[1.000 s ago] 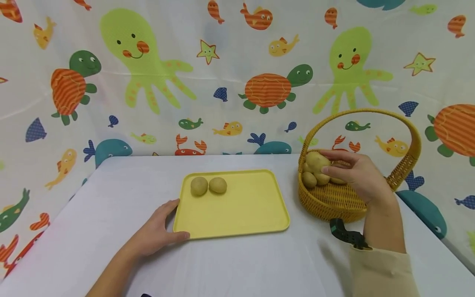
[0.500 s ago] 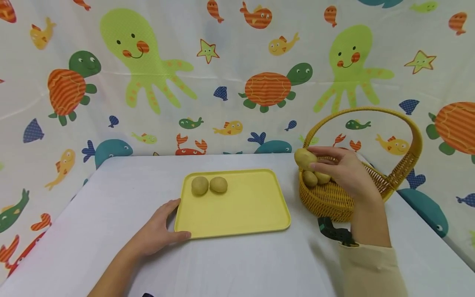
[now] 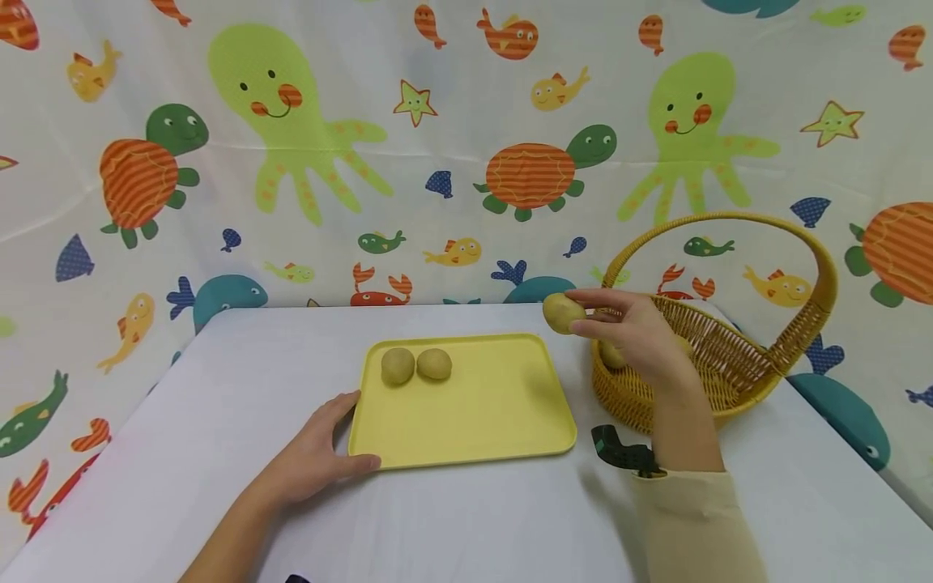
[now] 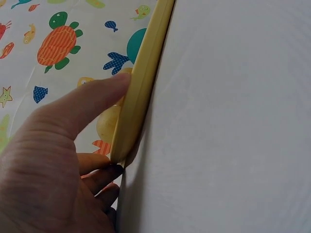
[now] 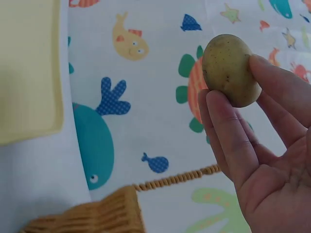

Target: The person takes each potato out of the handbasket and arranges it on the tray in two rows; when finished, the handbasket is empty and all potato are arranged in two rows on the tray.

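In the head view my right hand pinches a potato between thumb and fingertips, held up between the basket and the tray's far right corner. The right wrist view shows this yellow-brown potato with small dark spots. Two more potatoes, a left one and a right one, lie side by side in the far left of the yellow tray. My left hand holds the tray's near left corner, thumb along the front rim and fingers at the side.
A wicker basket with a tall arched handle stands right of the tray. Potatoes lie inside it, partly hidden behind my right hand. The white table ends at a cloth printed with sea animals.
My right hand has lifted the potato out of the basket and carried it left toward the tray. My left hand has stayed at the tray's corner.
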`<state>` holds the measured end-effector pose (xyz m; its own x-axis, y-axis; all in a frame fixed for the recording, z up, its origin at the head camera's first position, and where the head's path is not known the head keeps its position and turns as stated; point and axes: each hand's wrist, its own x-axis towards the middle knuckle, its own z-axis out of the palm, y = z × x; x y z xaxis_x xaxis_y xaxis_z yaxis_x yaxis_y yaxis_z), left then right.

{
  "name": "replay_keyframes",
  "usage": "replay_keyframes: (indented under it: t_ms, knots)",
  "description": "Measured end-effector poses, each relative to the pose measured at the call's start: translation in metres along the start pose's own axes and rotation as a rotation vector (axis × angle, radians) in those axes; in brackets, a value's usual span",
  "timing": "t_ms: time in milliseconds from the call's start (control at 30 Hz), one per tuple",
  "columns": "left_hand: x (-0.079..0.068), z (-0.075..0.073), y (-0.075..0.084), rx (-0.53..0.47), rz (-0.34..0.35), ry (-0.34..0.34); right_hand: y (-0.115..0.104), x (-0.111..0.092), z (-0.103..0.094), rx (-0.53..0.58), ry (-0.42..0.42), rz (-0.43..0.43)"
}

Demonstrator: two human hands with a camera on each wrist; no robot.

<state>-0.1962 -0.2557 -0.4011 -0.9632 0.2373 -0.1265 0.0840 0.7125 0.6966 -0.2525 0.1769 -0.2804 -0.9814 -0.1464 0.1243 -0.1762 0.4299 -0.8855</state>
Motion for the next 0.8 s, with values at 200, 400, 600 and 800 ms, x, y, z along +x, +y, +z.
replay_keyframes:
  t_ms: [200, 400, 600, 800]
  knots:
    - [0.001, 0.002, -0.001, 0.001, 0.012, 0.001, 0.000, 0.007, 0.011, -0.022, -0.005, -0.016]
    - [0.000, 0.002, -0.001, 0.005, 0.020, 0.007, 0.002, 0.015, 0.023, 0.040, -0.043, 0.001]
    - [0.000, 0.001, 0.000, 0.002, 0.013, 0.005, 0.004, 0.021, 0.034, 0.067, -0.056, -0.004]
    - [-0.001, 0.000, 0.000, -0.005, 0.019, 0.009, 0.008, 0.028, 0.045, 0.070, -0.068, 0.010]
